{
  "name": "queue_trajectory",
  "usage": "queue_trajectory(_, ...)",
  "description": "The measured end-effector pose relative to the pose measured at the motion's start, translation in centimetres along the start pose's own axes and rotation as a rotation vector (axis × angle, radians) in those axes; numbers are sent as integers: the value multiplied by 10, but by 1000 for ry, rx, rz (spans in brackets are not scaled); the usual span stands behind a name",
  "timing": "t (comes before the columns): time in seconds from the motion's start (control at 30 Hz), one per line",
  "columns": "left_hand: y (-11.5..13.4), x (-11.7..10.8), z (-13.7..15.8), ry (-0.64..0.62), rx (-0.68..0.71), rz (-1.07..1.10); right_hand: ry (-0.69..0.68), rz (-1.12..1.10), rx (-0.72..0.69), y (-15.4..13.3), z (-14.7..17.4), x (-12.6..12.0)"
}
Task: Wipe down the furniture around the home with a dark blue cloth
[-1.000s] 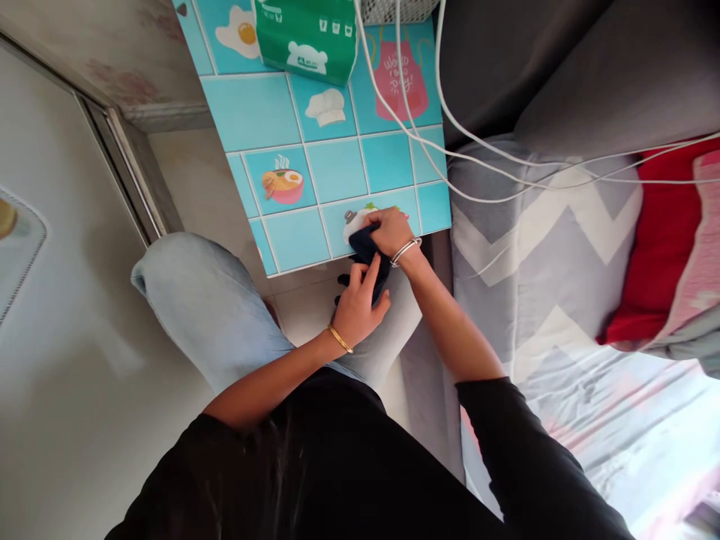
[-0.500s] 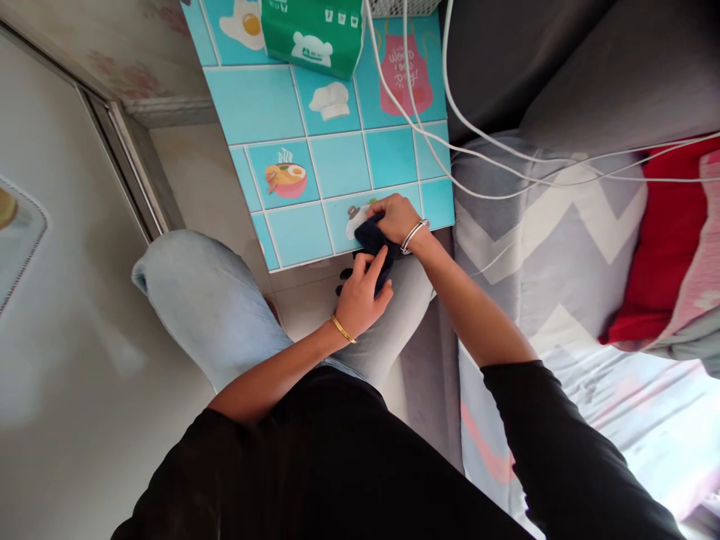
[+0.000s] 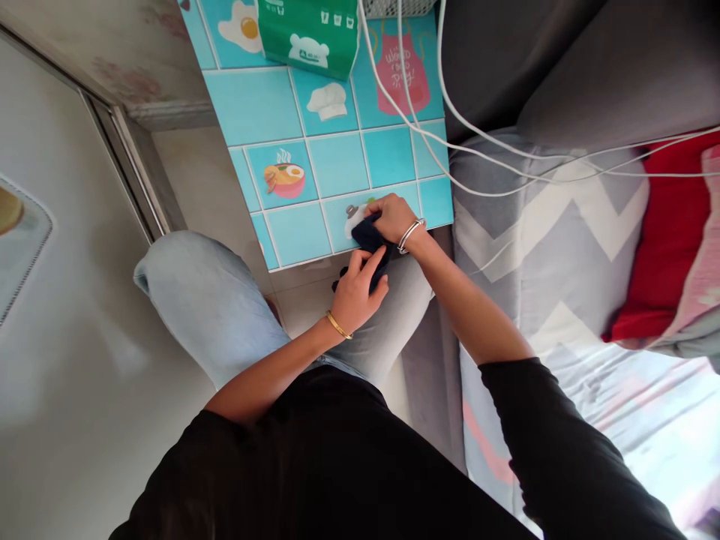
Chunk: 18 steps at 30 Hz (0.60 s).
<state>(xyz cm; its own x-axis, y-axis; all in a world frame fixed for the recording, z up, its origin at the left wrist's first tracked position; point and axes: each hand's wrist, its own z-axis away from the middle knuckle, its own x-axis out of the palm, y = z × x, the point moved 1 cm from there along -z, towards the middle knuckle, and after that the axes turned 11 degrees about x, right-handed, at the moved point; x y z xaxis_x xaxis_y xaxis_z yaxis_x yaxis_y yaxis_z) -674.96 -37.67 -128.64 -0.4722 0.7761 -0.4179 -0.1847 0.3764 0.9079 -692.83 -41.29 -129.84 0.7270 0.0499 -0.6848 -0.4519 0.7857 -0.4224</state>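
Observation:
A small dark navy piece of cloth (image 3: 368,236) lies bunched over the near edge of the turquoise tabletop (image 3: 295,232); its exact kind is hard to make out. My right hand (image 3: 392,217), with silver bangles at the wrist, pinches its upper part just above the tabletop. Closer to my body, my left hand (image 3: 358,291), with a gold bangle, grips the lower part between thumb and fingers. Some dark ends of the cloth show past the left hand's knuckles, below the table edge. Both palms hide much of it.
A green tissue pack (image 3: 309,37) stands at the table's far side beside a white basket (image 3: 397,7). White cables (image 3: 413,124) cross the table's right side toward the grey sofa (image 3: 500,210). A red cushion (image 3: 658,247) lies there. My knees flank the table's near edge.
Both hands keep their hold on the cloth. My left hand has shifted slightly left with its fingers a little more bent; the whole view has moved slightly.

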Motion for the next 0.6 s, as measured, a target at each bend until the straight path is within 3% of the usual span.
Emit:
queue_trajectory(0.23,-10,-12,3,101,1,131,45,-50,4,13,12,0)
queue_trajectory(0.37,-19,-12,14,126,-168,270,137,-240,49,40,33,5)
queue_trajectory(0.5,-31,-18,33,27,-108,105,281,-471,41,47,56,25)
queue_trajectory(0.6,-45,-34,49,31,-65,-60,300,-673,30,42,80,43)
